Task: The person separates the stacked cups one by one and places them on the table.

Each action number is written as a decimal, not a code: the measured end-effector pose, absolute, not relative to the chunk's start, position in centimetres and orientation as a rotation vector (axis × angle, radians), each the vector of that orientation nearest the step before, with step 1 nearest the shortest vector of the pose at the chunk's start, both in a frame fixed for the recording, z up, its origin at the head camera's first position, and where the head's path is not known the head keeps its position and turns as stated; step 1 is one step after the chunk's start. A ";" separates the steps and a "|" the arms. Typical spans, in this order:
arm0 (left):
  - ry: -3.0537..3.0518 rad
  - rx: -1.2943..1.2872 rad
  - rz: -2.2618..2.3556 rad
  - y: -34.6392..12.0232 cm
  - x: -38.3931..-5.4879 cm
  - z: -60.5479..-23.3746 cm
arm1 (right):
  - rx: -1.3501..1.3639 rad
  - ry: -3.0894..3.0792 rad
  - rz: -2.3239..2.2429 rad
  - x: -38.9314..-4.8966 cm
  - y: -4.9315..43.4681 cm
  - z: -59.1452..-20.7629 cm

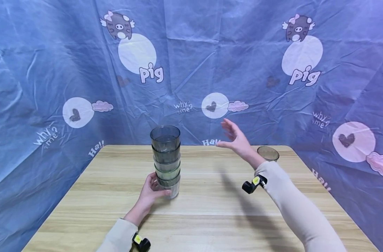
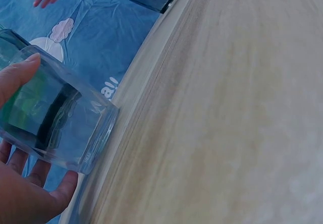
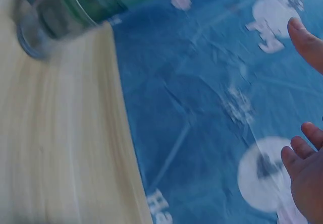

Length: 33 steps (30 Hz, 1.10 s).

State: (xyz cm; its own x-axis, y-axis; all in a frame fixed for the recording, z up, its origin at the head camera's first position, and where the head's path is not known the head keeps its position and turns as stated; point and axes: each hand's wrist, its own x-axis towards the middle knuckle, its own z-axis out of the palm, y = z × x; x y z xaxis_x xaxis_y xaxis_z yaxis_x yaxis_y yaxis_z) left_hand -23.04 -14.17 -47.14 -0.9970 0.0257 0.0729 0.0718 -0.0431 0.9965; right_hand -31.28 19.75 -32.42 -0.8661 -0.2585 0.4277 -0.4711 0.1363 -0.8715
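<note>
A tall stack of nested glasses (image 1: pixel 167 157) stands upright on the table, smoky grey at the top, with a green-tinted one lower and a clear one at the bottom. My left hand (image 1: pixel 148 192) grips the bottom glass, thumb in front and fingers round the far side; the left wrist view shows this clear glass (image 2: pixel 88 118) close up. Off to the right of the stack, my right hand (image 1: pixel 238 141) is raised in the air with fingers spread and nothing in them. Behind the right forearm, a single brownish glass (image 1: pixel 268 154) is partly hidden.
The wooden table (image 1: pixel 204 217) ends at a back edge just beyond the single glass. A blue printed cloth (image 1: pixel 191 63) hangs behind and on both sides. Each wrist carries a small black camera (image 1: pixel 249 186).
</note>
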 end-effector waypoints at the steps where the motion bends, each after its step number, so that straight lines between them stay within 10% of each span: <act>1: -2.151 -0.110 -2.244 -14.2 -23.0 -47.1 | 0.750 -2.229 1.837 -31.1 19.2 -32.4; 33: -2.151 -0.115 -2.249 -14.2 -23.0 -47.2 | 1.210 -2.111 2.090 -29.0 6.1 -30.6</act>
